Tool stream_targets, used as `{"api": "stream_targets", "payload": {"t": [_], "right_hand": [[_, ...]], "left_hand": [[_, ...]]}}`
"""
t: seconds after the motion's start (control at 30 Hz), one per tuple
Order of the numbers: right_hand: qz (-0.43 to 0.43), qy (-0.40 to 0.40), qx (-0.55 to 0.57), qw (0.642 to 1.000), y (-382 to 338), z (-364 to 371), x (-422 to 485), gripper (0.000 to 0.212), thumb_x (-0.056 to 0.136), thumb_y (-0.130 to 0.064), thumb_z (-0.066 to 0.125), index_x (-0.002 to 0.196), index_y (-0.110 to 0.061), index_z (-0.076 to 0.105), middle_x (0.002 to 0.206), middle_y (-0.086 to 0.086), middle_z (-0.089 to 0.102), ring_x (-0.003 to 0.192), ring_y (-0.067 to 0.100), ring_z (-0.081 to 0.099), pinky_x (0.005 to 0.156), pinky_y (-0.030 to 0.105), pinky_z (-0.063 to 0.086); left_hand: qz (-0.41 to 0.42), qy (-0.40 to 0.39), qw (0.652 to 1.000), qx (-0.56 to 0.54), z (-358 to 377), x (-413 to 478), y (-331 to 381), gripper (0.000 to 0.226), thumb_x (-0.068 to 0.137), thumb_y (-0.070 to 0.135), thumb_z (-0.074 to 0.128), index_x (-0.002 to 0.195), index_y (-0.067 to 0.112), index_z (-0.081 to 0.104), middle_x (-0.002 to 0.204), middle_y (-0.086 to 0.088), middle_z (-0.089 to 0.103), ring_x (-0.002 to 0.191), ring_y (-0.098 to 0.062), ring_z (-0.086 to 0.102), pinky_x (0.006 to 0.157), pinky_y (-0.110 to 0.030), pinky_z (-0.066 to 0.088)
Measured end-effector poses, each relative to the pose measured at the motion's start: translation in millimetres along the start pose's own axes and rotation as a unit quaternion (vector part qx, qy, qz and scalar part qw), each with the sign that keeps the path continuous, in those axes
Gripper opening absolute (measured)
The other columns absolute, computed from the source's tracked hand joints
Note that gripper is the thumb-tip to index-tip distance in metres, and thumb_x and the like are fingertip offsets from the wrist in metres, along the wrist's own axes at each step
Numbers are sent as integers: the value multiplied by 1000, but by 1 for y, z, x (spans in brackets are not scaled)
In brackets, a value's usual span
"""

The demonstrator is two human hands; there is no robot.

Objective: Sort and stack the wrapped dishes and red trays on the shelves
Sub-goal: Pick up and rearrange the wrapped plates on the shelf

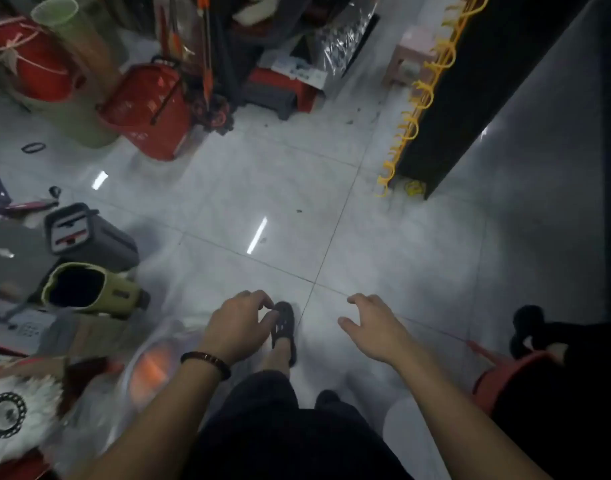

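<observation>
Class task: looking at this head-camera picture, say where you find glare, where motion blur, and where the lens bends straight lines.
Head view: bright streaks of lamp glare lie on the glossy tiled floor; the lower left corner, with the wrapped dishes, is smeared by blur; both hands, left hand and right hand, are soft-edged; the black shelf unit leans and bows from wide-angle distortion.

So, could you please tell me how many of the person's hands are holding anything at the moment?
0. The left hand, with a bead bracelet at the wrist, and the right hand both hang empty, fingers loosely curled, above the tiled floor.
</observation>
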State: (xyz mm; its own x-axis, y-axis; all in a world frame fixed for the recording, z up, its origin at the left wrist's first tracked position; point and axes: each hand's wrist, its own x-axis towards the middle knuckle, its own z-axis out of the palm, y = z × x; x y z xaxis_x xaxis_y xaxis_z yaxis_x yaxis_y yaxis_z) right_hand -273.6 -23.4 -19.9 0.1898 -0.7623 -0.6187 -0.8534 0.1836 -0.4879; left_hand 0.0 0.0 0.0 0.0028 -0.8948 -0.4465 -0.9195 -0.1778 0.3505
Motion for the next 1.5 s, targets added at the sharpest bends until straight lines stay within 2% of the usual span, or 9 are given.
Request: {"api": "stream_targets", "payload": {"t": [0.1, 0.33, 0.6, 0.73, 0.87, 1.03, 1.17, 1.3, 1.5], "right_hand": [[4, -2, -22, 1000, -15, -18, 40, 61, 104, -50, 52, 156, -21, 40, 155, 7, 42, 140, 25, 44, 116, 41, 42], [20, -41, -104, 994, -80, -96, 141, 65, 105, -53, 50, 160, -22, 35, 155, 7, 39, 142, 25, 41, 116, 40, 41], [41, 25, -51, 998, -126, -181, 237, 58, 103, -52, 52, 154, -24, 42, 148, 4, 45, 135, 23, 47, 112, 41, 43], [51, 18, -41, 998, -131, -219, 294, 58, 104, -50, 53, 154, -23, 42, 149, 5, 45, 134, 23, 49, 111, 39, 44], [50, 21, -35, 998, -143, -270, 369, 64, 102, -54, 53, 156, -23, 40, 150, 7, 44, 135, 26, 49, 111, 41, 44], [26, -23, -43, 998, -171, -346, 459, 76, 94, -63, 58, 157, -25, 37, 152, 8, 41, 141, 29, 44, 111, 44, 44], [10, -10, -52, 999, -195, -414, 534, 73, 98, -60, 56, 158, -24, 36, 154, 10, 40, 141, 31, 43, 111, 43, 43], [-1, 7, -56, 998, -215, -474, 590, 77, 95, -61, 60, 157, -23, 37, 153, 10, 41, 141, 31, 44, 110, 42, 44], [11, 24, -62, 998, -238, -561, 690, 78, 94, -61, 61, 157, -22, 38, 154, 11, 42, 138, 31, 47, 107, 41, 45]], "left_hand": [[9, 12, 1000, -19, -19, 50, -8, 32, 101, 49, 57, 124, 29, 66, 119, 4, 67, 104, -18, 65, 89, -38, 57], [37, -16, 999, -5, -106, 172, -27, 31, 103, 48, 56, 125, 29, 65, 121, 4, 67, 107, -19, 66, 91, -40, 56], [35, -34, 999, -9, -195, 300, -33, 28, 102, 51, 55, 120, 33, 66, 117, 9, 67, 107, -15, 64, 93, -42, 56], [45, -41, 998, -11, -221, 372, -22, 27, 102, 51, 55, 119, 33, 66, 116, 9, 68, 106, -13, 64, 92, -41, 57], [51, -48, 997, 34, -258, 458, 3, 30, 102, 52, 55, 121, 32, 66, 116, 7, 69, 103, -15, 64, 91, -41, 57], [43, -43, 996, 67, -320, 552, 42, 31, 100, 55, 56, 121, 34, 66, 115, 5, 68, 104, -19, 65, 90, -42, 57], [33, -19, 998, 44, -365, 626, 67, 30, 101, 52, 57, 122, 32, 67, 118, 4, 69, 106, -18, 65, 92, -41, 56], [29, -30, 999, 4, -401, 689, 84, 29, 102, 47, 59, 123, 29, 68, 123, 3, 68, 109, -19, 64, 94, -38, 55], [68, -10, 996, -50, -458, 832, 105, 25, 100, 48, 59, 115, 31, 69, 120, 5, 71, 110, -14, 65, 100, -41, 56]]}}
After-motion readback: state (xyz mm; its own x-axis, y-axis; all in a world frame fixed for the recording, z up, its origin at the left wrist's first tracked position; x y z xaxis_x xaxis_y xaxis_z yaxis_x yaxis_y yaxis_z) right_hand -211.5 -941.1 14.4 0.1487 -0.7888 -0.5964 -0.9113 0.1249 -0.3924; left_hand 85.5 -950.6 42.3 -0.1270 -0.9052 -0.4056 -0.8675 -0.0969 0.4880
